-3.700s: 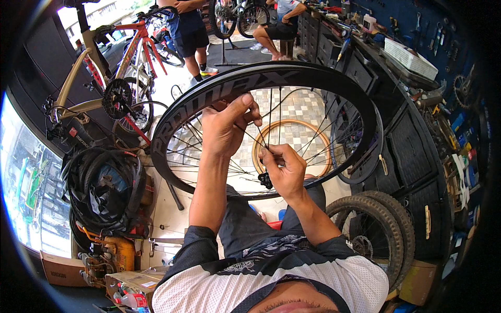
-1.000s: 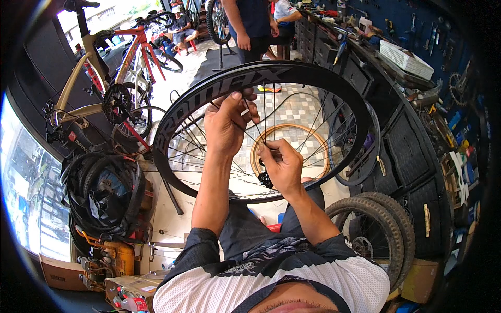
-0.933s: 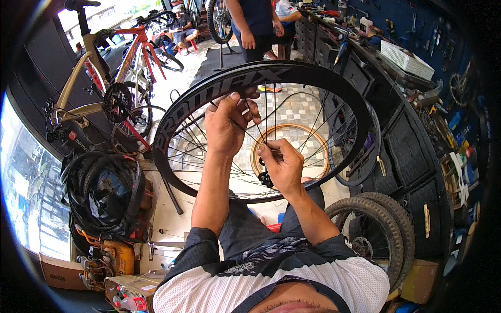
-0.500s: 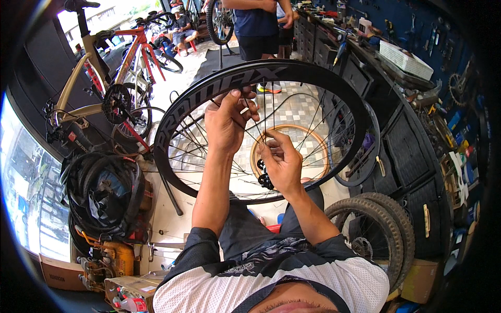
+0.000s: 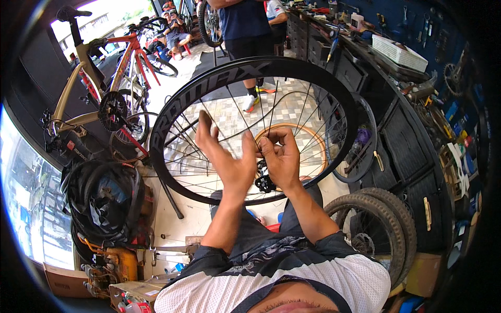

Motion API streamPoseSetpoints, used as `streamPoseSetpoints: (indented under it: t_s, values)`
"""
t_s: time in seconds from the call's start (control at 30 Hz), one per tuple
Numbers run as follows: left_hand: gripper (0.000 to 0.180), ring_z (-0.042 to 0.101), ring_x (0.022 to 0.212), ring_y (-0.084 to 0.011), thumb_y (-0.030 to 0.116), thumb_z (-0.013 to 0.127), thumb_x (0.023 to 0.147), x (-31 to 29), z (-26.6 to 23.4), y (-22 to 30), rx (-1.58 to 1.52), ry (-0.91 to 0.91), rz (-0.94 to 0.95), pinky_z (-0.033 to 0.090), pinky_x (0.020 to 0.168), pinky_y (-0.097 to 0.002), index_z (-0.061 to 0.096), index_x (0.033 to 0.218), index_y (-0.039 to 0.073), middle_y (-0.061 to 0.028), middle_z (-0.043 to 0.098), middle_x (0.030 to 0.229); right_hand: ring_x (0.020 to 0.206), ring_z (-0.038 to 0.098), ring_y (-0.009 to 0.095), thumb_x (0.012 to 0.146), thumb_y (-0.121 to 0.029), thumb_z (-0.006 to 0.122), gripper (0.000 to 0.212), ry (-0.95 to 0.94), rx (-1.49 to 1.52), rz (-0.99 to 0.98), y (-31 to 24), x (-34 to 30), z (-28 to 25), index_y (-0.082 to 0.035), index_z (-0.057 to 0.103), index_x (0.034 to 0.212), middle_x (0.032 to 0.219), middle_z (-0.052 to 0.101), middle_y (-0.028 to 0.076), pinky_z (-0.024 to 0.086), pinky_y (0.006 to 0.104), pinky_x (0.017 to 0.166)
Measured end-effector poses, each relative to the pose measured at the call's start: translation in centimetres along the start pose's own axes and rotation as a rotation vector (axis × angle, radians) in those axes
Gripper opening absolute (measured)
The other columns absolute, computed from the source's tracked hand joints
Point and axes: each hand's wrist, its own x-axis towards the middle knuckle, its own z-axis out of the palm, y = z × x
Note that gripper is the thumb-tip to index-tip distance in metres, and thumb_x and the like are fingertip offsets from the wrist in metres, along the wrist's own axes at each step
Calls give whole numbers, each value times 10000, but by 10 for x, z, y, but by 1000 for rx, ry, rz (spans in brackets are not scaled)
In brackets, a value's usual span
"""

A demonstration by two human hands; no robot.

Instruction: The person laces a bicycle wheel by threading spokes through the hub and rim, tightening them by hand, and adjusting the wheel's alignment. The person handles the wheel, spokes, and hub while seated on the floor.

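A black deep-rimmed bicycle wheel (image 5: 348, 135) tilts over my lap, its thin dark spokes running in to a black hub (image 5: 264, 181). My left hand (image 5: 225, 159) is over the spokes left of the hub, fingers spread and slightly blurred, with nothing in it. Close beside it, my right hand (image 5: 282, 159) has thumb and forefinger pinched on a spoke (image 5: 271, 112) just above the hub. Part of that spoke is hidden behind the fingers.
Bicycles (image 5: 112, 104) stand at the left, above a pile of black tyres (image 5: 99, 201). Knobby-tyred wheels (image 5: 383, 229) lean by dark cabinets (image 5: 407, 156) at the right. A tan-edged tyre (image 5: 324, 161) lies on the floor beyond the wheel. A person (image 5: 242, 26) stands ahead.
My left hand has left the rim's far edge, come down toward the hub and spread its fingers. My right hand stays pinched near the hub, slightly lower.
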Motion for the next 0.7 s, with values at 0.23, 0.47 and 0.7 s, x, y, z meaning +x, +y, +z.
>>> streamPoseSetpoints:
  t_s: [0.23,0.47,0.7]
  values:
    - [803,239,1609,-345,1,639,994,4,21,38,-402,-260,-36,225,1299,-472,176,1649,-59,-257,279,1686,843,742,172,1047,-132,666,299,37,-330,-114,-9,-5,-4,6,522,1269,922,721,136,576,300,712]
    - [520,662,1217,-226,207,747,1003,53,54,25,-503,-478,-374,474,1110,-368,589,1408,-78,-173,700,1320,769,747,179,1036,-110,685,249,22,-217,-33,-1,-11,-14,-13,554,1225,854,740,125,567,310,678]
    - [320,725,1009,-192,203,776,980,70,66,10,-688,-485,-449,559,953,-374,711,1185,-34,-120,771,1122,756,752,157,1035,-92,683,251,1,-202,25,-10,-6,-18,6,555,1227,792,732,123,569,304,654]
